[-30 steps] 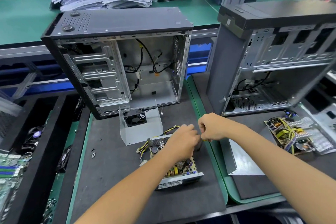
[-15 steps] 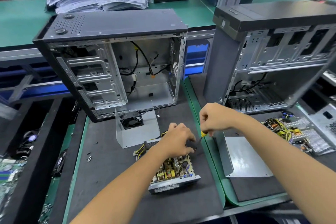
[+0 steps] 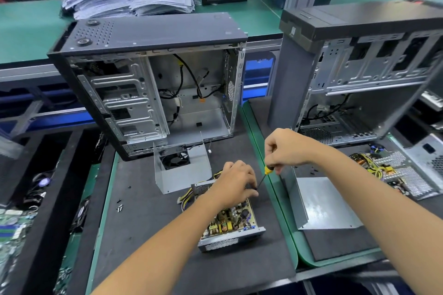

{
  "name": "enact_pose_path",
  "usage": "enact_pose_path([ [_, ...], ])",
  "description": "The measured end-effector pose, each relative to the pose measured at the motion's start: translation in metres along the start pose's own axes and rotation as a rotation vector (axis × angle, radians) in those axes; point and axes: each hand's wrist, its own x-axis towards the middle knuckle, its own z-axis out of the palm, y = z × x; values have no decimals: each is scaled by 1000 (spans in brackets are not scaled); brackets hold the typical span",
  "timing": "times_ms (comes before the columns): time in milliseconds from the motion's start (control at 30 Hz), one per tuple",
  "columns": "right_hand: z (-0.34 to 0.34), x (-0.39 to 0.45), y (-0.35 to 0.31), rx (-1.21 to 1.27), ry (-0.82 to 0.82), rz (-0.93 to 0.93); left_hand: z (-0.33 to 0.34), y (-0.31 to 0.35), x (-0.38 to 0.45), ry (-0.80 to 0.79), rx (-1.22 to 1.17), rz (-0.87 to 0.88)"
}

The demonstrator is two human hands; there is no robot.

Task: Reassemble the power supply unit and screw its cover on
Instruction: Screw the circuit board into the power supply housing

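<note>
The open power supply unit lies on the dark mat, its yellow circuit board bare and its grille side facing me. My left hand rests on the unit's far right corner, fingers curled by the screwdriver tip. My right hand grips a yellow-handled screwdriver, its shaft slanting down to that corner. The metal cover with a fan stands upright just behind the unit.
An open computer case stands behind the mat, a second case at the right. A flat metal panel and another opened supply lie on the right mat. Loose screws sit left of the unit.
My right hand has risen, so the yellow screwdriver handle now shows below it. My left hand stays on the unit's far corner. The view has shifted slightly.
</note>
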Motion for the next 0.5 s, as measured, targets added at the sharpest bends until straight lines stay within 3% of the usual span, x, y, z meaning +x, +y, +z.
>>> enact_pose_path([
  [133,-3,-8,-1,-24,17,14,1,3,-7,148,104,86],
  [500,-10,-18,-4,48,52,26,6,6,-22,130,-121,-27],
])
